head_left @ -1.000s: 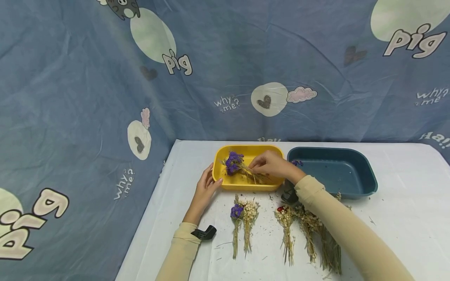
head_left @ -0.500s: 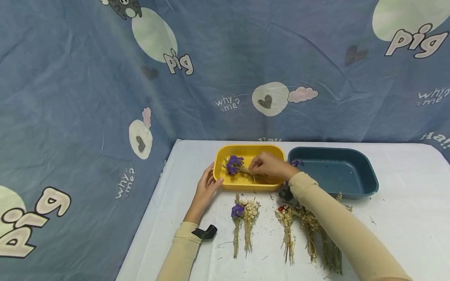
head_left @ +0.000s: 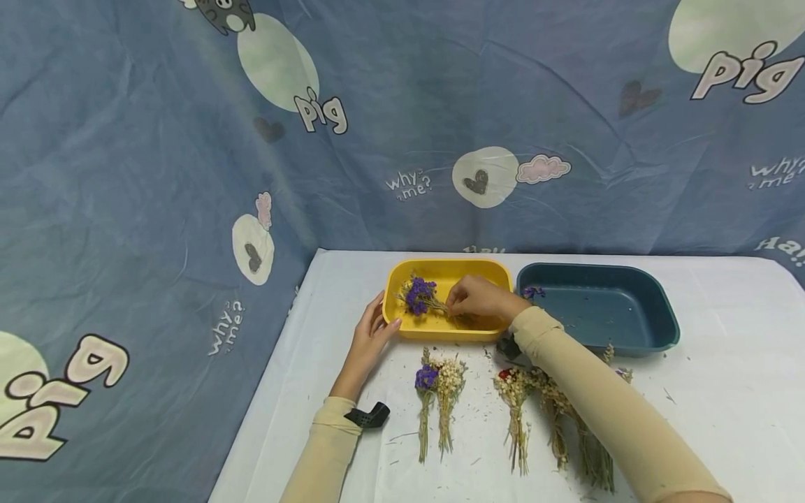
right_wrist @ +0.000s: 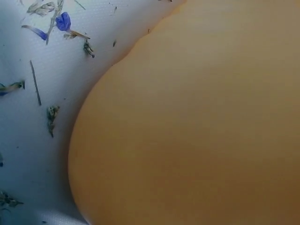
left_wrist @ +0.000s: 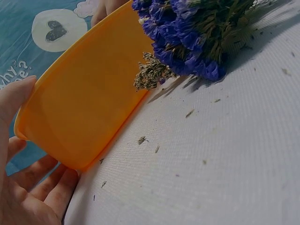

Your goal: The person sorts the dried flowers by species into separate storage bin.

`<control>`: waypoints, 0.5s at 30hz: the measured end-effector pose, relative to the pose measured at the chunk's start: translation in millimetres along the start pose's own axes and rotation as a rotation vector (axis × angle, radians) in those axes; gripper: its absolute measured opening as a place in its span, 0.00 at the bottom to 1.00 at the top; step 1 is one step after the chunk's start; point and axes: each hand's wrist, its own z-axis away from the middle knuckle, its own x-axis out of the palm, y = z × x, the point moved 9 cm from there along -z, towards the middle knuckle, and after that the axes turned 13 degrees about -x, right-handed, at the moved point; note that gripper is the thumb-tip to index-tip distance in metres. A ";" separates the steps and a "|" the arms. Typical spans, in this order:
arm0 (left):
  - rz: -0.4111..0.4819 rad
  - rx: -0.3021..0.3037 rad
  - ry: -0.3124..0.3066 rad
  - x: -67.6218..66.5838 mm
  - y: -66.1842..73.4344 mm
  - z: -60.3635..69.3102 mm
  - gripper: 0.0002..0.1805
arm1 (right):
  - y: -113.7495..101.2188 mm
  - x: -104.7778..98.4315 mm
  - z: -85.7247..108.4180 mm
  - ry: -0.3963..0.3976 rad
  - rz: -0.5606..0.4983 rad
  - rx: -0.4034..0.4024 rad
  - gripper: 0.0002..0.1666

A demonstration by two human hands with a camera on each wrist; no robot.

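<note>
My left hand (head_left: 370,341) grips the left end of a yellow plastic tub (head_left: 449,336), thumb at the rim and fingers against the outer wall, as the left wrist view shows. Inside the tub, my right hand (head_left: 481,296) pinches the stems of a bunch of purple dried flowers (head_left: 419,295), whose heads point left. The right wrist view is mostly filled by the tub's outer wall (right_wrist: 187,131); the hand itself is hidden there. Just before the tub lie a small purple bunch (head_left: 425,379) and a cream bunch (head_left: 449,383) of dried flowers, side by side.
A dark teal tub (head_left: 629,346) stands right of the yellow one, with a purple sprig (head_left: 533,292) at its left end. More dried bunches (head_left: 514,398) lie below, partly covered by my right forearm. Plant crumbs (left_wrist: 142,140) litter the white tablecloth. A blue printed cloth (head_left: 377,105) hangs behind.
My right forearm has shifted slightly left, and the held stems sit a little differently in the tub. My left hand keeps its place on the tub.
</note>
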 end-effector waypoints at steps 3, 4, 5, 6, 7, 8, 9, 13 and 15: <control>-0.012 0.009 0.009 0.0 1.1 0.2 0.39 | 1.1 0.0 0.6 0.006 0.001 -0.006 0.09; -0.014 0.010 0.010 0.1 1.4 0.5 0.39 | 1.5 -0.1 0.9 0.010 0.000 -0.006 0.09; -0.015 0.011 0.009 0.3 1.5 0.6 0.39 | 1.9 -0.4 1.3 0.013 0.002 -0.006 0.09; -0.014 0.007 0.009 0.4 1.4 0.6 0.39 | 2.0 -0.5 1.8 0.015 0.007 -0.007 0.09; -0.012 0.002 0.009 0.5 1.1 0.7 0.39 | 2.0 -0.8 2.3 0.017 0.011 -0.007 0.08; -0.011 -0.002 0.008 0.5 0.7 0.7 0.39 | 2.0 -1.0 2.8 0.021 0.011 -0.006 0.08; -0.008 -0.007 0.007 0.5 0.3 0.6 0.39 | 2.1 -1.6 3.2 0.027 0.010 -0.005 0.08; -0.004 -0.006 0.006 0.6 0.8 0.3 0.40 | -1.0 -5.5 6.6 0.060 0.004 -0.002 0.09; -0.003 -0.001 0.006 0.8 1.2 0.1 0.39 | -2.6 -8.6 9.2 0.083 -0.003 0.005 0.10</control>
